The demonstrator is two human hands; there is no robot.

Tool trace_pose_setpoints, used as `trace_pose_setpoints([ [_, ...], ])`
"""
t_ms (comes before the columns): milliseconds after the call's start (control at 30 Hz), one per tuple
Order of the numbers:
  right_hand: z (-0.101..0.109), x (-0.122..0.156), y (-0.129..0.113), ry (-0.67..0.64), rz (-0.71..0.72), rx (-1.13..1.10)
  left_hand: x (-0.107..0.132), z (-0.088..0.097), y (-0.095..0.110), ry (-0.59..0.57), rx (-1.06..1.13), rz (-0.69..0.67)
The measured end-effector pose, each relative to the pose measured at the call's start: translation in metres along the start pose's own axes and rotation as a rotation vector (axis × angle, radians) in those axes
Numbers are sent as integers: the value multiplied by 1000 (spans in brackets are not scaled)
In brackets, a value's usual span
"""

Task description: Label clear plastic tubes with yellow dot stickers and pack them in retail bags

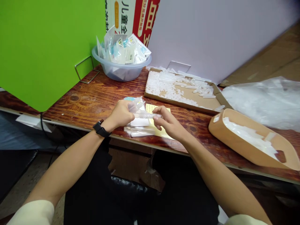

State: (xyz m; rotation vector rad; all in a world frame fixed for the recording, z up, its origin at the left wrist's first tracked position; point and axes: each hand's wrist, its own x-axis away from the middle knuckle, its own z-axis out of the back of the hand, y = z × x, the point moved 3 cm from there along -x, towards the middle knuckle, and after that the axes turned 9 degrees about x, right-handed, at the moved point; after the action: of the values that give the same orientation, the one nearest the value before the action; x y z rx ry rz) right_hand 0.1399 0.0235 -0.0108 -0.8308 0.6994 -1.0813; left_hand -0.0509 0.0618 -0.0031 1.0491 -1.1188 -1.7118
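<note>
your left hand (119, 115), a black watch (100, 128) on its wrist, has its grip clamped on a clear plastic packet (137, 105) with a blue-marked edge, held just above the desk (93, 100). your right hand (170, 122) has its grip pinched together on a clear plastic tube (147, 115), which lies level between your hands, touching the left fingers. under your hands lie a yellow sheet (159, 126) and flat clear packets (138, 131). farther along the desk, a cardboard tray (178, 103) holds loose white tubes (168, 82). a translucent plastic basin (119, 73) of bagged packets stands beside a green board (47, 50). to your right, a tan cardboard scoop (236, 147) lies near a crumpled plastic sheet (262, 103).
</note>
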Motion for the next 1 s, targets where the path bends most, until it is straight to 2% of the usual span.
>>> trace_pose_setpoints([
  [133,5,1,2,77,127,158,-1,-1,0,7,40,23],
  [233,9,1,1,122,146,218,-1,-1,-2,17,40,53],
  [367,10,1,-4,66,136,195,-1,0,-1,26,64,57],
  [633,6,1,-9,40,-14,-56,2,-3,3,26,113,46],
  [767,3,1,-10,19,-86,-10,4,-4,-2,43,13,10],
  [900,1,0,-6,26,-206,33,7,-5,-1,75,-109,-98],
  [1000,2,0,-4,17,-199,30,7,-5,0,75,-137,-123],
])
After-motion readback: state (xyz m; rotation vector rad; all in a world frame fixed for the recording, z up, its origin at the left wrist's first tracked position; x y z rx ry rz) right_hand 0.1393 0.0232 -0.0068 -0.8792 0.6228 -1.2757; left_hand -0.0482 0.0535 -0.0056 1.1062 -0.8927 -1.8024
